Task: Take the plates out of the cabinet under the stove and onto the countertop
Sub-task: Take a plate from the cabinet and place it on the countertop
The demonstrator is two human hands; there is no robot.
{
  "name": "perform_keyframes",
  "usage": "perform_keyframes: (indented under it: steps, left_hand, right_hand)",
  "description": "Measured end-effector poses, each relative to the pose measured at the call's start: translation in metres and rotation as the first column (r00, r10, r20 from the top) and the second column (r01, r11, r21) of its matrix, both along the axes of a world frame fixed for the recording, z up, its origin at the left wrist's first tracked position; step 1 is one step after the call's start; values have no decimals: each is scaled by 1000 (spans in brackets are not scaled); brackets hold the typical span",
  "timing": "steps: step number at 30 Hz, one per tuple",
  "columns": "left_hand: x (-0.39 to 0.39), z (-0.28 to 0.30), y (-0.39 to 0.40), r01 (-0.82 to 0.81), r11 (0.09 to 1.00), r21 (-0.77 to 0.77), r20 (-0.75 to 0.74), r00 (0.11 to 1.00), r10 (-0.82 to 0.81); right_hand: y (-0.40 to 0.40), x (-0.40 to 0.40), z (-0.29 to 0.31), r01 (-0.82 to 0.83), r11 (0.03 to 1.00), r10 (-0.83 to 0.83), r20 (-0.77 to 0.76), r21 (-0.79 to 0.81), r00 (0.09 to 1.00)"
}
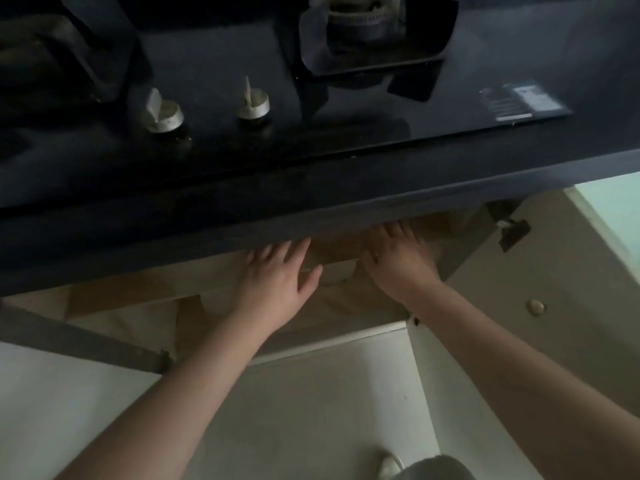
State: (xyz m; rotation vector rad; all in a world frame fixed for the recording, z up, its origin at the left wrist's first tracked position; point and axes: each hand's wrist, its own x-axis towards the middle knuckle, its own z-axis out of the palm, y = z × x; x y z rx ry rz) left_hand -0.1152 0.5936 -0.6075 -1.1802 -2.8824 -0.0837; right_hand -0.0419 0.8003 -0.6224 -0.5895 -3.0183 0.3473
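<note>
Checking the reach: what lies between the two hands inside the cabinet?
Head view: a pale, blurred object on the wooden shelf lies between left hand and right hand.

Dark countertop (346, 181) carries stove (221, 81) with knobs.

Both hands reach under the dark glossy surface (311, 188), and its front edge cuts off the fingertips of the left hand (277, 275) and the right hand (398, 258), so whether they touch anything inside is anyone's guess. The plates don't show at all; the inside of the pale wooden cabinet (332, 299) is mostly hidden by that overhang. The whole shot is soft and dim. The white printed label (523, 100) on the black glass stove (214, 64) is too blurry to read. The silver burner (363, 15) gets chopped off by the top edge, and the pale shoe (388, 465) by the bottom edge.
</note>
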Motion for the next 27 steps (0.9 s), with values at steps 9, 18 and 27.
perform_keyframes:
  steps: [9, 18, 27]
  left_hand:
    - [-79, -62, 35, -173, 967, 189, -54, 981, 186]
    - [-140, -103, 72, -284, 891, 354, 99, 959, 266]
    - [-162, -93, 94, -582, 658, 477, 571, 775, 272]
  right_hand:
    - [33, -56, -55, 1, 990, 29, -213, 141, 977]
    - [77, -92, -80, 93, 993, -67, -282, 79, 957]
    - [88, -127, -79, 222, 963, -243, -140, -153, 960]
